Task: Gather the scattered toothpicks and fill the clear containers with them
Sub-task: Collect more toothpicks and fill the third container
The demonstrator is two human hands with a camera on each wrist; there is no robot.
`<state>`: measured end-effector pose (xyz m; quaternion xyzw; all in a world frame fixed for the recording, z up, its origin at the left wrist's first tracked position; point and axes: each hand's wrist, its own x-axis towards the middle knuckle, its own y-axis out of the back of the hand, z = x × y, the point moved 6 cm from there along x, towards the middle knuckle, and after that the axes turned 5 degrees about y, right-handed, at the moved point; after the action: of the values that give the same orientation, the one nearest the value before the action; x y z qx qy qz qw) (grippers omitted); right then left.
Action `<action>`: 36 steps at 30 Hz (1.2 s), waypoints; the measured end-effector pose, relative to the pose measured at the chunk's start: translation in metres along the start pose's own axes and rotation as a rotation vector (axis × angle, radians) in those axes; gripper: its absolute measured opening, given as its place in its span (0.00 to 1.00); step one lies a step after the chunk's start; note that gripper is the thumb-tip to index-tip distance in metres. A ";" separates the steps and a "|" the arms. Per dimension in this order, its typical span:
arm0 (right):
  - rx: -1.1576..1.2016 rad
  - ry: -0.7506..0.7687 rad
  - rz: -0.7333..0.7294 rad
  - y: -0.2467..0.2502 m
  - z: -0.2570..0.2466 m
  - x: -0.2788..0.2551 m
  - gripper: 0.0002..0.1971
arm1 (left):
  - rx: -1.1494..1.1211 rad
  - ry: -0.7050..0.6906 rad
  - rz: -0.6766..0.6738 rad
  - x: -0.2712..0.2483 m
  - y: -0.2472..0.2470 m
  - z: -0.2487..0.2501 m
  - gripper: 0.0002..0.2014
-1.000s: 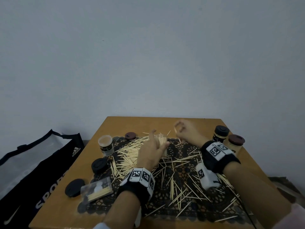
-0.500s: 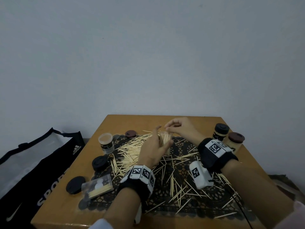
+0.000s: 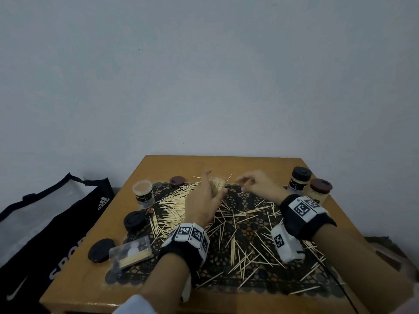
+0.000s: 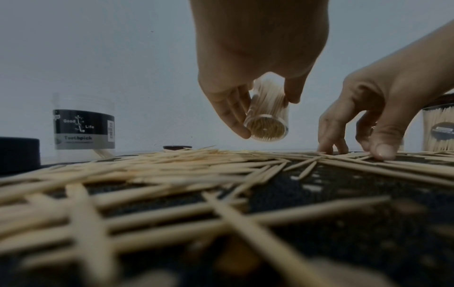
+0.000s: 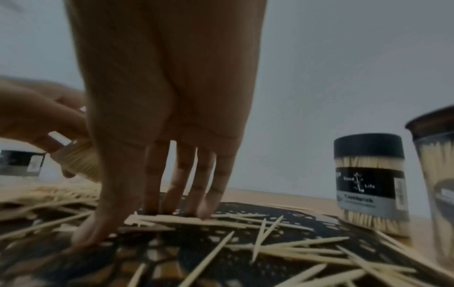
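My left hand [image 3: 209,191] grips a clear container [image 3: 218,182] packed with toothpicks and holds it tilted just above the black lace mat [image 3: 249,275]; the left wrist view shows its round base [image 4: 266,128] between fingers and thumb. Just right of it, my right hand [image 3: 243,184] reaches down with straight fingers [image 5: 203,205] and thumb touching loose toothpicks [image 5: 196,221] on the mat. Many scattered toothpicks [image 3: 174,207] cover the mat. An open clear container [image 3: 143,193] with a black label stands at the back left.
Two capped, filled containers [image 3: 299,181] [image 3: 319,191] stand at the back right. A brown lid [image 3: 177,181] and two black lids [image 3: 134,220] [image 3: 101,247] lie at the left beside a flat clear box [image 3: 131,251]. A black bag [image 3: 45,223] sits left of the table.
My right hand came from above the held container's mouth down onto the mat beside it. My left hand keeps its hold on the container, almost in place.
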<state>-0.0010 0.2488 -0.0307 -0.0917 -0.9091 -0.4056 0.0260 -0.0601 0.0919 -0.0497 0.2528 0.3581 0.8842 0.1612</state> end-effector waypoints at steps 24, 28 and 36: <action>-0.707 0.094 -0.368 -0.026 -0.001 -0.017 0.03 | 0.103 0.021 -0.053 -0.001 -0.003 0.000 0.34; -0.401 0.010 -0.284 -0.007 0.007 -0.010 0.02 | 0.095 0.038 -0.043 0.000 -0.003 -0.004 0.34; 0.448 -0.067 0.252 0.029 -0.011 0.000 0.07 | -0.010 -0.016 -0.162 0.000 -0.012 0.003 0.34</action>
<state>0.0042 0.2594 -0.0019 -0.2096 -0.9580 -0.1844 0.0658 -0.0571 0.1014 -0.0569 0.2293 0.3715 0.8680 0.2364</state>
